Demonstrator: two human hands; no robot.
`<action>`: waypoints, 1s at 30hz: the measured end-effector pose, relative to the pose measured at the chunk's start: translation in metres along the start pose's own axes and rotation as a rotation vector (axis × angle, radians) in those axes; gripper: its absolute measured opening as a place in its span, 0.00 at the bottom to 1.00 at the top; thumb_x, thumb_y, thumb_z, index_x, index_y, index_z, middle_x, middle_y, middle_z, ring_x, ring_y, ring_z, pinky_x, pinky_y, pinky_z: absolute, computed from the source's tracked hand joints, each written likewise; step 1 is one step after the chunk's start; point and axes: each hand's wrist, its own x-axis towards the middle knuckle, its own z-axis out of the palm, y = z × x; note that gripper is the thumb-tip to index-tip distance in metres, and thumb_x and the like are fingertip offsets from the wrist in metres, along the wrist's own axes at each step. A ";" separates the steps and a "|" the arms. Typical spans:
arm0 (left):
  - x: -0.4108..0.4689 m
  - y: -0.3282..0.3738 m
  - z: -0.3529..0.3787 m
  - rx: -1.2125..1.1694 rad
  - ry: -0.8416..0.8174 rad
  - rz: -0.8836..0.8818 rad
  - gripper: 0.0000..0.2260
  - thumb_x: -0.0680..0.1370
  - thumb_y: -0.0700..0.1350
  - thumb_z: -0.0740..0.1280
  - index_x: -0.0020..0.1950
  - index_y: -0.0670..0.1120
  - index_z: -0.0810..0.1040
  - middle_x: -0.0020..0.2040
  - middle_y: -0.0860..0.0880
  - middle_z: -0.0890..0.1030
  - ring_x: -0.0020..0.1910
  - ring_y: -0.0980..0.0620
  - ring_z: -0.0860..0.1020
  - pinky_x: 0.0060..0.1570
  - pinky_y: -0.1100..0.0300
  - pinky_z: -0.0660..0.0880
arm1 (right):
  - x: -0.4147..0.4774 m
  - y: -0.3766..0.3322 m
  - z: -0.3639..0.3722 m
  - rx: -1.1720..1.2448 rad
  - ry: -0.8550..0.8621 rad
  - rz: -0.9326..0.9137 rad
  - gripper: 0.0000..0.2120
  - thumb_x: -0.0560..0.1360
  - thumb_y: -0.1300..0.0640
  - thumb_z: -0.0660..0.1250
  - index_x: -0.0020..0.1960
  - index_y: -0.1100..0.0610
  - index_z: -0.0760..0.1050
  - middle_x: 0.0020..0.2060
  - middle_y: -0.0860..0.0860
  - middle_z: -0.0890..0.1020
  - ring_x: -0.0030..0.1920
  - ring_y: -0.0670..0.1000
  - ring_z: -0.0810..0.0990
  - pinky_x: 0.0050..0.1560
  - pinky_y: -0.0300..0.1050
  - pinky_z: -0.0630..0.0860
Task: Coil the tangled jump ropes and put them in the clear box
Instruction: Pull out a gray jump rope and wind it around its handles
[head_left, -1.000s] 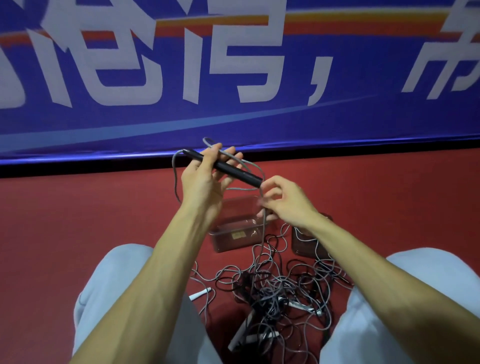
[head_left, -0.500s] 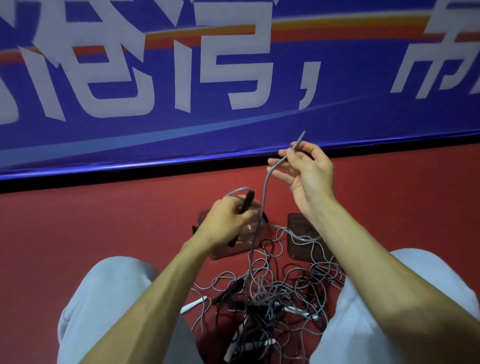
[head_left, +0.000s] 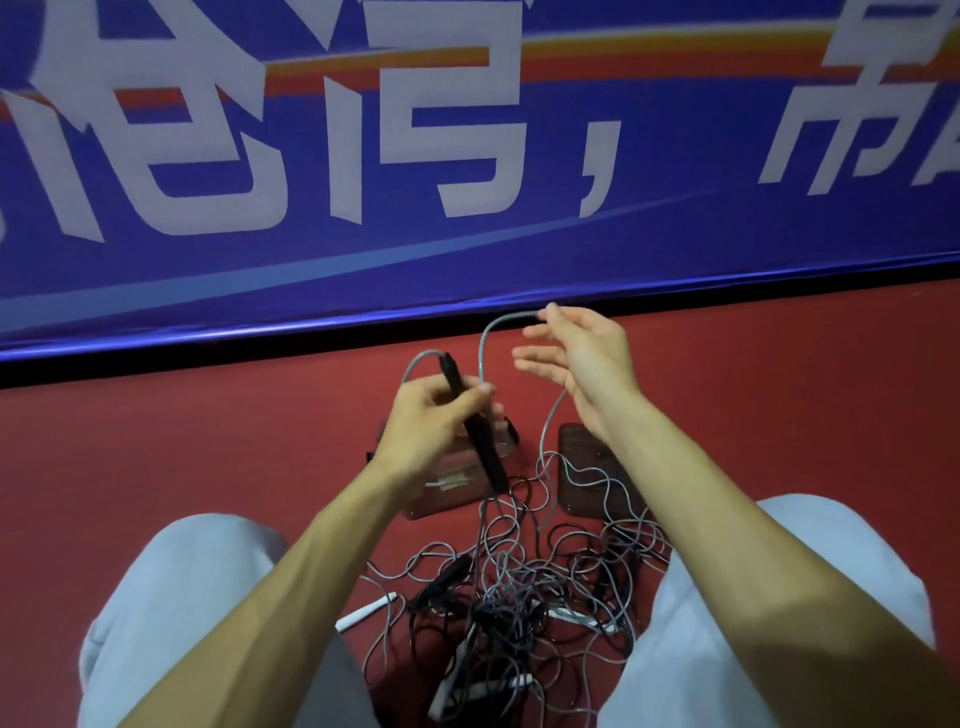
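On the red floor (head_left: 182, 467) btwn the person's knees lies a tangle of jump ropes (head_left: 519, 597): thin grey and black cords looped over each other, w/ a white handle (head_left: 363, 617) poking out on the L side and more handles half buried in the heap. Just beyond the tangle sits the clear box (head_left: 447, 488), partly hidden behind the L wrist. A second clear piece (head_left: 587, 483) lies just beside it on the R, w/ cords draped over it; can't tell what it is.

L hand (head_left: 431, 421) is up above the box, fingers curled tight round a black handle (head_left: 480, 441) that slants down toward the box. A grey cord (head_left: 481, 358) arches up from beside the L thumb to the R hand (head_left: 587, 364). R hand is higher and a little apart, pinching that cord at thumb and forefinger tips, other fingers spread loose. From under its palm the cord drops to the heap.

Behind everything hangs a blue banner (head_left: 675, 249) w/ big white characters
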 end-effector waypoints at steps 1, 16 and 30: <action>-0.001 0.005 -0.001 -0.094 0.019 -0.022 0.02 0.78 0.37 0.67 0.46 0.39 0.79 0.36 0.46 0.84 0.36 0.48 0.84 0.37 0.58 0.80 | -0.002 0.002 0.002 -0.093 -0.038 -0.004 0.06 0.80 0.61 0.63 0.54 0.64 0.74 0.41 0.58 0.80 0.33 0.53 0.83 0.34 0.44 0.81; -0.001 0.049 -0.043 -0.962 0.095 0.033 0.06 0.81 0.41 0.63 0.51 0.39 0.77 0.42 0.45 0.85 0.46 0.46 0.85 0.43 0.55 0.82 | -0.020 0.045 0.024 -0.833 -0.736 -0.168 0.10 0.75 0.65 0.68 0.46 0.50 0.79 0.45 0.44 0.83 0.47 0.40 0.80 0.55 0.35 0.73; 0.011 0.009 -0.036 0.127 0.087 0.004 0.05 0.80 0.39 0.64 0.53 0.44 0.79 0.48 0.45 0.83 0.46 0.48 0.82 0.41 0.64 0.78 | -0.011 0.039 0.021 -0.494 -0.194 -0.120 0.08 0.79 0.65 0.62 0.51 0.53 0.73 0.36 0.55 0.82 0.35 0.54 0.83 0.36 0.47 0.81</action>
